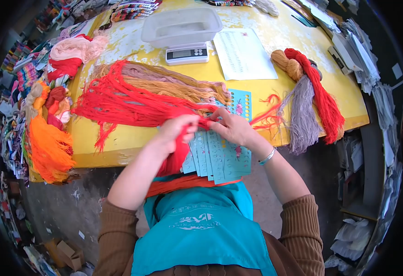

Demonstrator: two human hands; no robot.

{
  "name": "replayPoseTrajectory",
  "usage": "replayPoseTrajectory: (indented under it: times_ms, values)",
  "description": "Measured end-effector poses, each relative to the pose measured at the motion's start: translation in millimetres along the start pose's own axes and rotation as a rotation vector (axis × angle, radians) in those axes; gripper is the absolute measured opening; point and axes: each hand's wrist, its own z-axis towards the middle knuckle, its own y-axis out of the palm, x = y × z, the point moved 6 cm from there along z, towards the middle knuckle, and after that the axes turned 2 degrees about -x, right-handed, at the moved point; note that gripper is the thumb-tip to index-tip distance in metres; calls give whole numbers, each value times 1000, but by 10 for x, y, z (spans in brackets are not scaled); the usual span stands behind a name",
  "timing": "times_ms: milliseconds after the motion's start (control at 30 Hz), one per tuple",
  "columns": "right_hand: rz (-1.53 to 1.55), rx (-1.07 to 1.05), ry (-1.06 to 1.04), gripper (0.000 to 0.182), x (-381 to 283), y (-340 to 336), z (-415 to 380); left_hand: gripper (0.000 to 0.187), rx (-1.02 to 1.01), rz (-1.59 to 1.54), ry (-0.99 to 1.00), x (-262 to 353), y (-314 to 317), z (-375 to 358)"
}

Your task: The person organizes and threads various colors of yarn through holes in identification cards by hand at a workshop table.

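A long bundle of red embroidery thread [132, 103] lies across the yellow table, and its end runs into both hands. My left hand [180, 129] is closed round red strands, with a red hank hanging below it. Close beside it, my right hand [230, 126] pinches the same red thread between thumb and fingers. Under the hands, several turquoise cards with punched holes [226, 158] overlap at the table edge. Brown and golden thread [178, 87] lies behind the red bundle. Loose red strands [268, 117] trail out to the right of my right hand.
A clear plastic tub [181, 30] sits on a digital scale [187, 54] at the back. Right of it lies a printed sheet [245, 54]. Red and grey hanks [305, 101] rest on the right; orange hanks [49, 142] hang over the left edge. Yarn-filled shelving stands at far left.
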Motion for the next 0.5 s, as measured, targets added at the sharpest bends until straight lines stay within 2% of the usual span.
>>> replayPoseTrajectory:
  times_ms: [67,133,200,233,267,300,333,400,433,467,500]
  values:
    - [-91,7,-43,44,-64,-26,-15,26,-109,-83,33,262,-296,-238]
    - [-202,-131,56,51,-135,-25,-57,30,-8,-190,69,569,-711,-560]
    - [-272,-103,41,53,-170,-2,-69,33,116,-248,165,903,-1349,-831]
    - [-344,-70,27,55,-191,-2,-75,33,243,-323,216,1067,-1582,-954]
    - [-345,-74,25,55,-201,18,-74,33,353,-312,259,1235,-1795,-1048]
    - [-370,-69,33,56,-207,24,-67,31,379,-251,373,1411,-2006,-1107]
    - [-395,-63,42,56,-213,29,-64,21,303,-219,413,1539,-2297,-1088]
    - [-408,-43,34,56,-198,54,-71,14,221,-190,455,1639,-2210,-1024]
    - [-417,-24,27,56,-202,51,-82,17,519,-115,529,1618,-2310,-1001]
    - [-422,-23,24,56,-213,50,-93,31,820,-37,597,1606,-2235,-1057]
    - [-421,-22,36,56,-221,50,-97,53,836,95,624,1562,-2148,-1024]
